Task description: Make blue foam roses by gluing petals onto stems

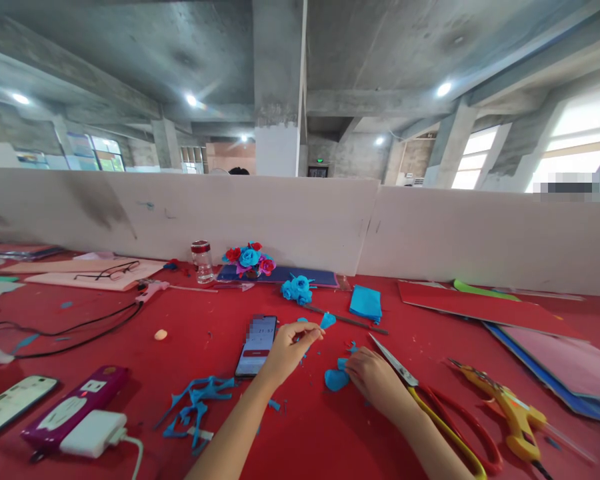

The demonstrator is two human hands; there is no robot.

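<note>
My left hand [296, 343] is raised above the red table, its thumb and fingertips pinched on a small blue paper petal [327, 321]. My right hand [373, 373] rests low over the table with its fingers curled down at blue paper pieces [336, 380]; its fingertips are hidden, so whether it grips one is unclear. Blue paper flowers [297, 289] lie beyond my left hand, beside a thin dark stick [350, 320]. A stack of blue paper [365, 303] sits farther back. Open scissors [405, 373] lie just right of my right hand.
A phone [257, 347] and blue scraps [197, 407] lie on the left, with a purple power strip [75, 407] beyond them. A yellow glue gun [510, 413] is at the right. Along the white partition [280, 213] stand a glass jar [203, 262] and a flower arrangement [250, 259].
</note>
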